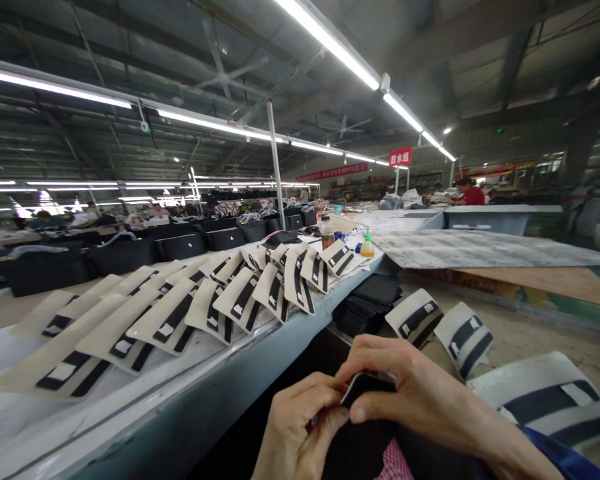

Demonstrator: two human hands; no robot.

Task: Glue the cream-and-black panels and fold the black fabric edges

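Note:
Low in front of me, both hands meet at a small black piece with a pale edge [367,385]; its exact kind cannot be made out. My left hand [300,420] pinches the near left edge between thumb and fingers. Curled over the top from the right, my right hand [395,373] presses the same piece with thumb and fingers. Most of the piece is hidden by the hands. Below lies dark cloth, with a pink checked fabric [396,461] beside it. Close to my right forearm lies a curved cream panel with black strips [545,397].
Many similar cream panels [240,300] overlap along the white table [145,417] at left. A green-tipped glue bottle [367,247] and a jar [327,233] stand at its far end. Black sheets [367,303] are stacked below. A person in red [471,193] sits far right.

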